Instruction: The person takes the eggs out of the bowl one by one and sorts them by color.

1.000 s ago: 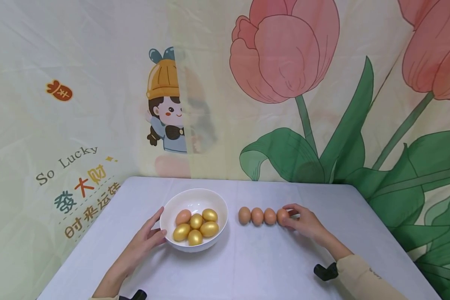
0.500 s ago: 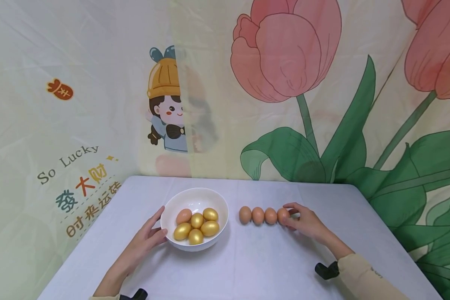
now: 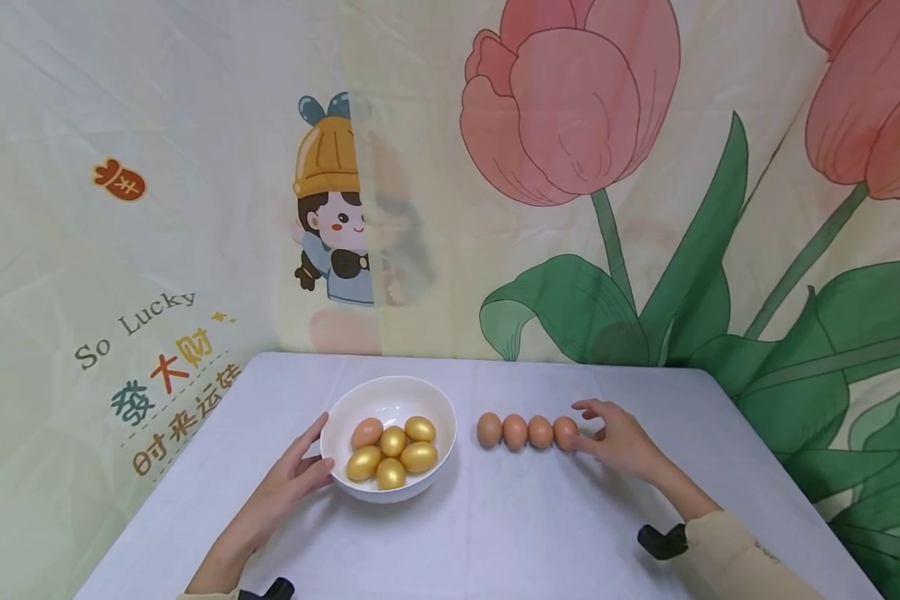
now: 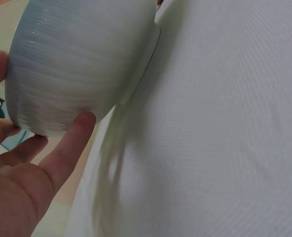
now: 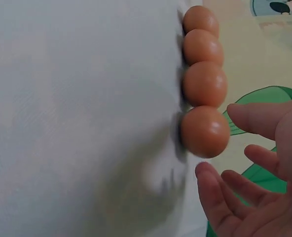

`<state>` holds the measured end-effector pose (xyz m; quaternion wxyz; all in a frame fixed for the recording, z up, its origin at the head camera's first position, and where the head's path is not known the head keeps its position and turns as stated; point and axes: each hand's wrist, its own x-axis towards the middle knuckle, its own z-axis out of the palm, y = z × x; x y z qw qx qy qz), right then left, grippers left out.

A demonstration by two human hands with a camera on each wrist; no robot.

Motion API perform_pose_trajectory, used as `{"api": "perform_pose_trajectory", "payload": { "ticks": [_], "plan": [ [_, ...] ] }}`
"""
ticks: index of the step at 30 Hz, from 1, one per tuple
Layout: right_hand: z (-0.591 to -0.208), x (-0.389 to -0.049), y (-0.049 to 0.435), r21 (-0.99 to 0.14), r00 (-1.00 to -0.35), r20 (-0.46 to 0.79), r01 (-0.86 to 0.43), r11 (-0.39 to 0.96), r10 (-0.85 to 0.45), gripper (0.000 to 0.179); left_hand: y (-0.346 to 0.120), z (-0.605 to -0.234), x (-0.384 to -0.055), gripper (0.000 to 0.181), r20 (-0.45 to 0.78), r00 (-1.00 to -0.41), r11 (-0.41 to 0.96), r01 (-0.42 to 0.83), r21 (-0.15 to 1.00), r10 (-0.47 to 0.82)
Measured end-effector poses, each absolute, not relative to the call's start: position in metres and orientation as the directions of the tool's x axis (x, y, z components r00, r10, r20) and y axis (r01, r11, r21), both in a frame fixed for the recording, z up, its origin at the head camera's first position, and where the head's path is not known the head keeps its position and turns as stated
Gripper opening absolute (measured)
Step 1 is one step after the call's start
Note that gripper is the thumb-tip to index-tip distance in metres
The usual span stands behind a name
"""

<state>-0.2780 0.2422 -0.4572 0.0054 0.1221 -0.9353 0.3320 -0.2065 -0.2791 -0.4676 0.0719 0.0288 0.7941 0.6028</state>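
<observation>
Eggs [image 3: 515,433], four brown, sat in a close row roughly parallel to the far edge of the worktop [image 3: 480,542], between bowl [image 3: 402,398] and right edge. Right hand [image 3: 619,440] had fingers spread just beside the end egg [image 3: 566,433], gripping nothing. Left hand [image 3: 289,481] had fingers extended, touching the bowl's outer wall. Bowl held five golden eggs [image 3: 420,457], one brown egg [image 3: 367,433].

White worktop [image 3: 510,533]; backdrop [image 3: 420,75] behind, printed with pink tulips [image 3: 573,108], green leaves [image 3: 577,304], cartoon figure [image 3: 333,187], lettering [image 3: 168,374] at left.
</observation>
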Motion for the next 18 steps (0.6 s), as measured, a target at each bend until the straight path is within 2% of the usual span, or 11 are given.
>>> {"api": "perform_pose_trajectory", "payload": {
  "ticks": [9, 18],
  "plan": [
    [-0.427, -0.267, 0.222, -0.595, -0.922, 0.249, -0.387, 0.704, -0.296, 0.057, -0.279, -0.466, -0.206, 0.080, -0.089, -0.989, 0.283, -0.053, 0.958, 0.116],
    [-0.403, -0.261, 0.181, -0.639, -0.896, 0.269, -0.441, 0.630, -0.354, 0.056, -0.279, -0.467, -0.206, 0.079, -0.095, -0.987, 0.280, -0.056, 0.958, 0.128]
  ]
}}
